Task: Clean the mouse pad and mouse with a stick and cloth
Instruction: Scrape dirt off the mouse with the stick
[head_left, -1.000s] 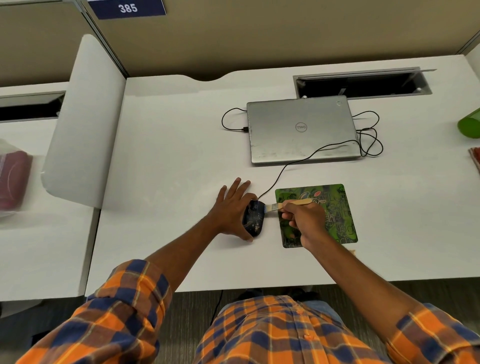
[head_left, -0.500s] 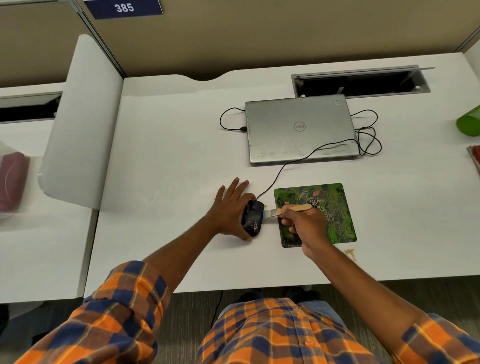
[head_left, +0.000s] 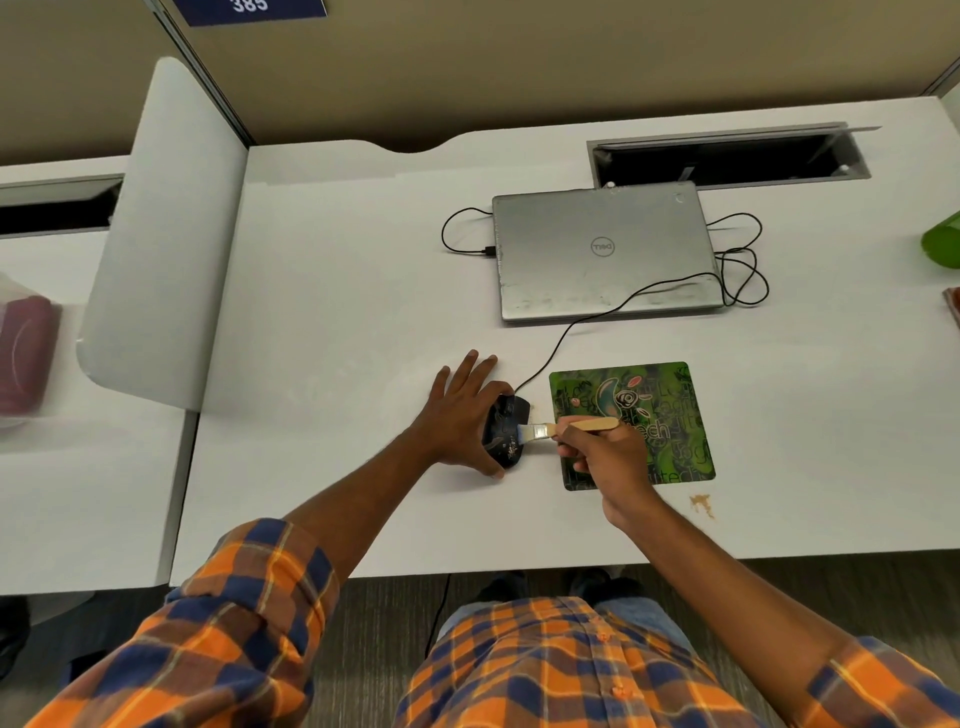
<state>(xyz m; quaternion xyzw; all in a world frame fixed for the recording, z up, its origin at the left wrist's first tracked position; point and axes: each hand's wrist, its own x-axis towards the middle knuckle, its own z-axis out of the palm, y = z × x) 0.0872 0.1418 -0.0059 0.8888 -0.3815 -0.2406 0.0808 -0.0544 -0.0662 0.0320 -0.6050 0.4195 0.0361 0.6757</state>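
A black wired mouse lies on the white desk just left of the green patterned mouse pad. My left hand grips the mouse from its left side, thumb at the near end. My right hand rests over the pad's left part and is closed on a wooden stick. The stick's pale tip touches the right side of the mouse, which carries light specks. No cloth is in view.
A shut silver laptop sits behind the pad, with the mouse cable looped at its right. Brown crumbs lie by the pad's near right corner. A cable slot, a white divider and a green object border the desk.
The stick's tip has slid a little toward me along the mouse's right side. My left hand has kept its hold on the mouse.
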